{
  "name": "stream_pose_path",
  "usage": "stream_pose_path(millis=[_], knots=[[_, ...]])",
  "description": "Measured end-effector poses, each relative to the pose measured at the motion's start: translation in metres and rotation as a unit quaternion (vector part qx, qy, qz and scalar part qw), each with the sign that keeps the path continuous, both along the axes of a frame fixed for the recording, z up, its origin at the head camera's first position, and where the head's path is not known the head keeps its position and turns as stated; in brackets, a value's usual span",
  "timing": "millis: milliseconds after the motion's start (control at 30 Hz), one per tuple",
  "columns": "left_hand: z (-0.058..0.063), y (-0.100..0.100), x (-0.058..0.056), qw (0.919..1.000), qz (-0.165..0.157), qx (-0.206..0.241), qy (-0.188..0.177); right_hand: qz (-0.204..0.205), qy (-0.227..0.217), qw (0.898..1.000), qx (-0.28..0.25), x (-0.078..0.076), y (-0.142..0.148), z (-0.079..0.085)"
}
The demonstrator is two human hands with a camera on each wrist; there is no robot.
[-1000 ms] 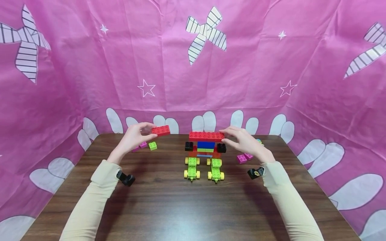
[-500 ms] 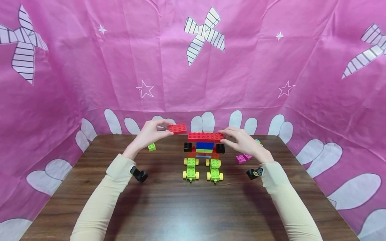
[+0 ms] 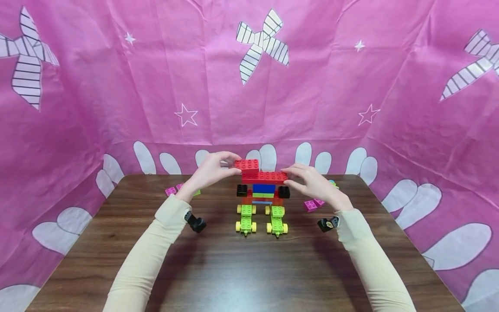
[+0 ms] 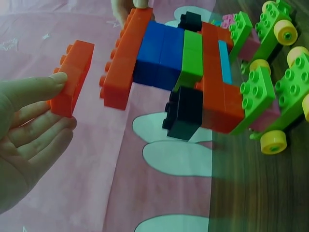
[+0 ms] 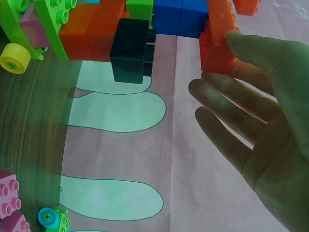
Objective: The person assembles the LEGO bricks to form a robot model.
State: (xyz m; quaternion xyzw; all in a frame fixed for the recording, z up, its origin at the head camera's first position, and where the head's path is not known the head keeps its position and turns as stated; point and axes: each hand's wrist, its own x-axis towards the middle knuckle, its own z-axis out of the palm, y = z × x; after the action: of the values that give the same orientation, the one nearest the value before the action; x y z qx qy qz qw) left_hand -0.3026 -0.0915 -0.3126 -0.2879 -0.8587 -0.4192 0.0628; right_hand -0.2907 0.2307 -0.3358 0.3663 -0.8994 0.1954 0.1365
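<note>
A loose red toy brick (image 3: 247, 165) is pinched between the thumb and fingers of my left hand (image 3: 218, 168). It hangs just above the left end of the red top row (image 3: 269, 177) of a brick figure; the left wrist view shows a gap between them. My right hand (image 3: 312, 182) pinches the right end of that top row, thumb in front and fingers behind. Below the row sit blue bricks (image 4: 159, 55), a thin green layer, black bricks (image 3: 283, 192) at both sides and red bricks (image 4: 215, 87). Two green wheeled bases (image 3: 246, 220) with yellow wheels carry the figure on the table.
Pink bricks (image 3: 170, 191) and a partly hidden green one lie behind my left forearm. More pink bricks (image 3: 310, 205) lie right of the figure, near a small blue and green piece (image 5: 48, 218). The wooden table (image 3: 241, 268) meets a pink patterned cloth at the back.
My left hand has carried the red brick rightward, from beside the figure to above the top row's left end. My right hand has kept its grip on the row.
</note>
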Motion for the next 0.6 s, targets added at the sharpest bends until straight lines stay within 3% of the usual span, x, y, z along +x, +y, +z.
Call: stream_pose_path(millis=[300,600], knots=[[-0.003,0.019,-0.005,0.9997,-0.022,0.002,-0.008,-0.003,-0.006,1.0,0.002,0.001,0.0,0.0],[-0.007,0.03,-0.008,0.9995,-0.023,-0.012,-0.017,-0.004,-0.006,1.0,0.004,-0.001,0.001,0.0]])
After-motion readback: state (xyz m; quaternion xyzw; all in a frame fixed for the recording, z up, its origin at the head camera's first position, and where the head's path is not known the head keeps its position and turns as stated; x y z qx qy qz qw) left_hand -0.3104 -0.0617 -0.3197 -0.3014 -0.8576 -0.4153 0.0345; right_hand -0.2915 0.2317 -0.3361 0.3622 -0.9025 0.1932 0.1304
